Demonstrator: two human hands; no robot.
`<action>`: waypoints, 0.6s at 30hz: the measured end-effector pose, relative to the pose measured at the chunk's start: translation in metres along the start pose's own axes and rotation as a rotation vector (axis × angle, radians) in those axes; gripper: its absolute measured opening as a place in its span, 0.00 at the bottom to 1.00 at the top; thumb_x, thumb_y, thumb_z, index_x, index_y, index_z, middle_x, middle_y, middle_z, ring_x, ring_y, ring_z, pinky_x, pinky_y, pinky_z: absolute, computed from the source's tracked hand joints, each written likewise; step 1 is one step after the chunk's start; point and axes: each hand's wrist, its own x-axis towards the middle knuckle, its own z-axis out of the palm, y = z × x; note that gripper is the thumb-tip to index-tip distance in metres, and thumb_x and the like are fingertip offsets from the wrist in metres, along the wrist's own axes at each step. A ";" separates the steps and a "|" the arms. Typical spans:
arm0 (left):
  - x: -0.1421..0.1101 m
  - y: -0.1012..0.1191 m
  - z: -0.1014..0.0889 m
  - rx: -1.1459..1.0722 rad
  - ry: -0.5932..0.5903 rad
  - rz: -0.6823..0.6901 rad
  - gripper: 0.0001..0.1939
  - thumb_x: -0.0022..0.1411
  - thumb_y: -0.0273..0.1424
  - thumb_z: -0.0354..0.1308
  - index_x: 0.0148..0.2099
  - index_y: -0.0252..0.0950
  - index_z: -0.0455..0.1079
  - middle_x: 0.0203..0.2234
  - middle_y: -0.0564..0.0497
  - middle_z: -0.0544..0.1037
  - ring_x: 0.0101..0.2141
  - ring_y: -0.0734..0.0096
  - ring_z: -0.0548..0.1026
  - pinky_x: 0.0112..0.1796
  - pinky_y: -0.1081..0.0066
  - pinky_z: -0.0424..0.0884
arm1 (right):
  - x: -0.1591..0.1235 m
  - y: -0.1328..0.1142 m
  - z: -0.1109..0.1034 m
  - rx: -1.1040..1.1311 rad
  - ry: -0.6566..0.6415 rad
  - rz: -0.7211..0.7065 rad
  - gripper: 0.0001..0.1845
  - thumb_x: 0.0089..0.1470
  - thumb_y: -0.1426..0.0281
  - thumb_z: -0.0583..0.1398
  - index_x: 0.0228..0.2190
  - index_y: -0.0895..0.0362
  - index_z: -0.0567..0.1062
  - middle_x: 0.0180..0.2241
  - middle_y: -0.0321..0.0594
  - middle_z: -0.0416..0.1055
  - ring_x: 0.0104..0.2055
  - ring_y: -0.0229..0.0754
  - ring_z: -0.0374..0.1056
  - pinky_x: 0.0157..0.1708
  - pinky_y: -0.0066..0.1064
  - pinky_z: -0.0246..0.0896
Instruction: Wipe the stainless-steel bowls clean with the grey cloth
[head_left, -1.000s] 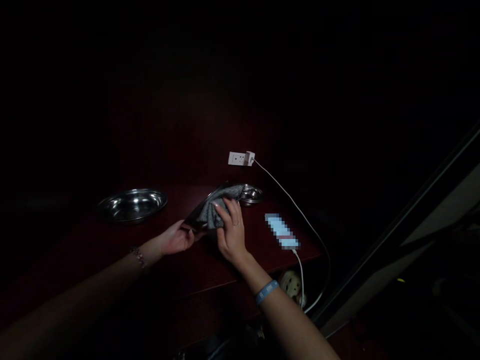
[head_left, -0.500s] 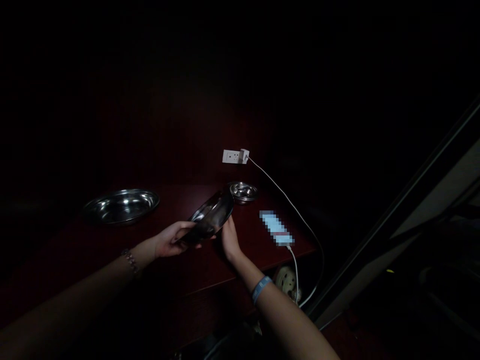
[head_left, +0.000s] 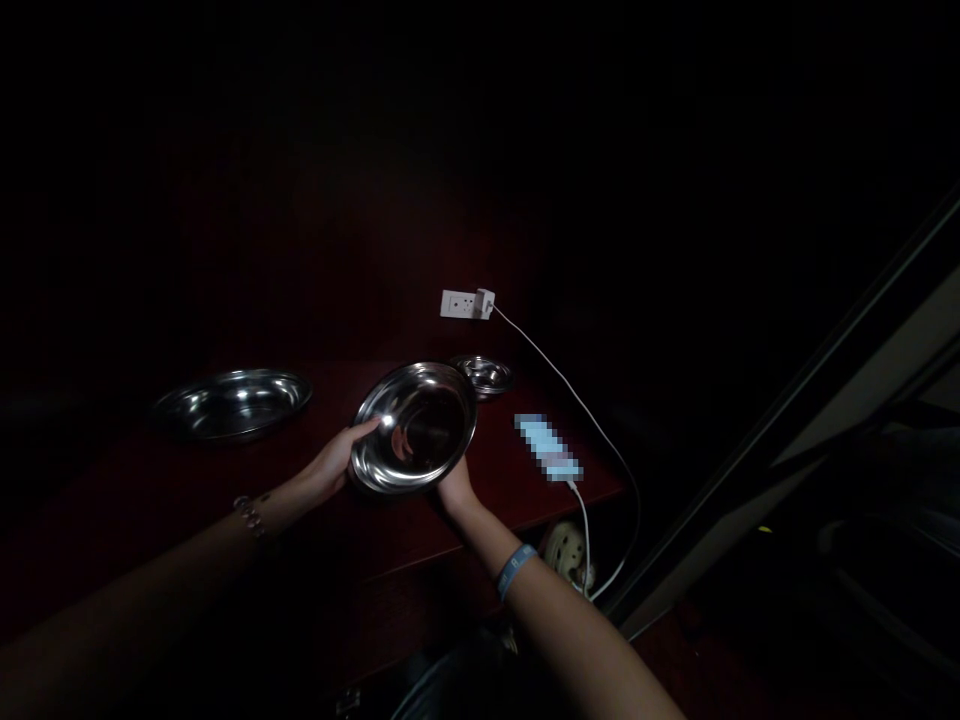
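Observation:
A shiny metal bowl (head_left: 431,425) is held up over the dark red table (head_left: 416,530), its inside tilted toward me. My left hand (head_left: 341,460) grips its left rim, thumb over the edge on the inner side. Under the lower right side of the bowl sits my right hand (head_left: 455,488); its fingers are hidden behind the metal, so how they lie cannot be seen. Farther left on the table stands a wide metal basin (head_left: 244,405). Just behind the held bowl, smaller metal bowls (head_left: 487,376) stand, partly covered by it.
A phone (head_left: 547,447) lies on the table's right side, with a white charging cable (head_left: 585,530) looping off the edge and up to a charger (head_left: 484,303) in a wall socket (head_left: 456,304). Below the edge is a pale clog with holes (head_left: 564,552). The surroundings are very dark.
The held bowl has turned from a steep, edge-on tilt so that its inside now faces me. My left thumb has come into view over its rim. The whole view has shifted slightly.

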 end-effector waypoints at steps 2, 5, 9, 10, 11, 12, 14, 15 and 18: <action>-0.001 0.002 0.002 -0.037 0.041 0.040 0.11 0.68 0.26 0.58 0.45 0.29 0.81 0.31 0.42 0.87 0.32 0.62 0.85 0.37 0.70 0.80 | 0.000 -0.001 0.000 0.046 0.015 0.040 0.16 0.57 0.57 0.64 0.41 0.55 0.80 0.45 0.44 0.83 0.48 0.50 0.76 0.56 0.42 0.71; -0.004 0.006 0.005 -0.068 0.083 0.059 0.12 0.69 0.27 0.56 0.46 0.28 0.80 0.31 0.41 0.86 0.32 0.61 0.85 0.36 0.69 0.81 | 0.001 -0.001 0.000 0.119 0.010 0.121 0.16 0.57 0.56 0.63 0.38 0.56 0.78 0.39 0.42 0.82 0.43 0.48 0.76 0.51 0.42 0.75; -0.003 0.009 0.005 -0.122 0.121 0.080 0.13 0.70 0.25 0.53 0.46 0.27 0.79 0.31 0.42 0.86 0.34 0.60 0.85 0.36 0.68 0.82 | 0.000 0.001 0.003 0.222 -0.070 0.244 0.16 0.58 0.55 0.62 0.38 0.55 0.75 0.33 0.39 0.78 0.34 0.45 0.75 0.36 0.41 0.79; -0.001 0.009 0.005 -0.142 0.138 0.083 0.13 0.69 0.24 0.52 0.46 0.27 0.78 0.30 0.43 0.85 0.33 0.60 0.85 0.37 0.68 0.82 | -0.001 0.002 0.003 0.230 -0.082 0.244 0.15 0.58 0.56 0.63 0.37 0.55 0.75 0.33 0.39 0.77 0.33 0.44 0.75 0.34 0.41 0.79; 0.001 0.009 0.004 -0.163 0.158 0.081 0.13 0.68 0.22 0.52 0.47 0.28 0.78 0.29 0.44 0.84 0.32 0.61 0.84 0.37 0.68 0.82 | -0.002 0.001 0.004 0.230 -0.090 0.236 0.15 0.57 0.56 0.63 0.37 0.55 0.75 0.33 0.39 0.77 0.33 0.44 0.75 0.34 0.40 0.79; 0.003 0.009 0.002 -0.182 0.182 0.076 0.13 0.66 0.20 0.52 0.47 0.28 0.77 0.27 0.45 0.83 0.31 0.62 0.84 0.36 0.68 0.83 | -0.003 0.001 0.005 0.226 -0.095 0.222 0.15 0.57 0.56 0.63 0.37 0.55 0.75 0.33 0.39 0.77 0.33 0.44 0.75 0.34 0.40 0.79; 0.007 0.008 -0.001 -0.214 0.217 0.063 0.15 0.63 0.17 0.53 0.48 0.30 0.76 0.26 0.46 0.82 0.29 0.63 0.83 0.35 0.68 0.83 | -0.004 -0.001 0.005 0.207 -0.089 0.179 0.17 0.57 0.55 0.64 0.40 0.54 0.76 0.36 0.40 0.78 0.35 0.45 0.76 0.37 0.41 0.80; 0.009 0.007 -0.003 -0.229 0.216 0.056 0.16 0.62 0.16 0.53 0.49 0.31 0.75 0.26 0.46 0.81 0.29 0.63 0.83 0.33 0.69 0.82 | -0.005 -0.002 0.006 0.185 -0.074 0.144 0.19 0.57 0.54 0.63 0.43 0.54 0.76 0.38 0.41 0.79 0.37 0.46 0.76 0.39 0.41 0.80; 0.012 0.006 -0.006 -0.261 0.162 0.037 0.18 0.60 0.15 0.53 0.50 0.31 0.74 0.29 0.44 0.82 0.28 0.63 0.83 0.30 0.71 0.82 | -0.007 -0.008 0.005 0.064 0.025 -0.017 0.24 0.61 0.54 0.61 0.51 0.55 0.76 0.47 0.46 0.80 0.48 0.49 0.77 0.53 0.44 0.75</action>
